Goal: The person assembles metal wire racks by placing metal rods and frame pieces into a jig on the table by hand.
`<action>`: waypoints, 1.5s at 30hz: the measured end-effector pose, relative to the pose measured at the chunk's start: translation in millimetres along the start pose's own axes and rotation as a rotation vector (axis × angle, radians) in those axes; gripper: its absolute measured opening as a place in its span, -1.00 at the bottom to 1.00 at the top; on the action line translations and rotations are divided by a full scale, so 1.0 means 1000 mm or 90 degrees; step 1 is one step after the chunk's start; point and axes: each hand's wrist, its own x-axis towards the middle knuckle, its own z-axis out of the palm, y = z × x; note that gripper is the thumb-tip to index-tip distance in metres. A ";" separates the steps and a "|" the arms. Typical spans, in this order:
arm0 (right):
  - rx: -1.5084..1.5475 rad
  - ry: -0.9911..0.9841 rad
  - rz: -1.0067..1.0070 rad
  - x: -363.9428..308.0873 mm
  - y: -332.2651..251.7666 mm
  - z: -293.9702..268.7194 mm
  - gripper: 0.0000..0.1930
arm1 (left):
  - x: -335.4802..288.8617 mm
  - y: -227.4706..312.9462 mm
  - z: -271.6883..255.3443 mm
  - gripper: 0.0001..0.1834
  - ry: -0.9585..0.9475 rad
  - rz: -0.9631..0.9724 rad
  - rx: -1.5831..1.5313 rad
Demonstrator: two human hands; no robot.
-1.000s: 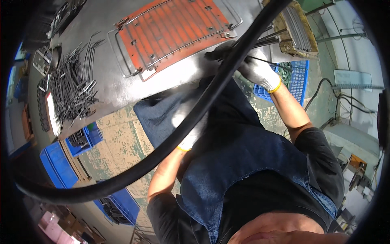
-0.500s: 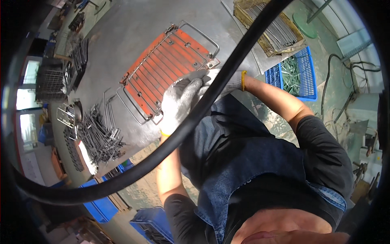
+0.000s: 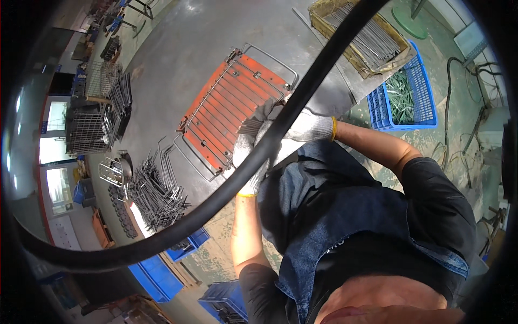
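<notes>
An orange-red welding jig plate (image 3: 220,96) lies tilted on the metal table, with a wire frame and several parallel thin rods laid across it. Over its near right corner my gloved hands meet. My left hand (image 3: 245,156) is closed around what looks like a bundle of thin grey metal rods (image 3: 249,127), their ends fanned toward the plate. My right hand (image 3: 313,126) comes in from the right, its fingers curled onto the same bundle. A black cable crosses in front and hides parts of both hands.
A pile of bent metal rods (image 3: 154,189) lies at the table's left, near wire racks (image 3: 86,129). At the far right stand a box of straight rods (image 3: 372,46) and a blue crate (image 3: 426,100) of green strips. Blue bins (image 3: 156,278) sit on the floor at lower left.
The whole view has shifted, so the jig and table appear farther right and lower. My hands stay together by the jig's near corner, and more of the rod ends shows.
</notes>
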 end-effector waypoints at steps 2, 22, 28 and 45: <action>-0.021 0.038 -0.042 0.003 -0.003 -0.001 -0.65 | 0.004 -0.002 -0.006 -0.64 -0.032 0.022 -0.105; -0.173 0.091 -0.192 0.003 -0.008 -0.021 -0.70 | -0.001 0.019 0.004 -0.66 -0.050 0.116 0.044; -0.063 0.088 -0.125 -0.005 0.010 0.003 -0.73 | -0.001 -0.013 0.012 -0.74 0.088 -0.085 -0.325; -0.009 -0.011 -0.066 -0.024 0.017 0.004 -0.65 | -0.021 -0.011 0.006 -0.77 0.035 0.074 0.165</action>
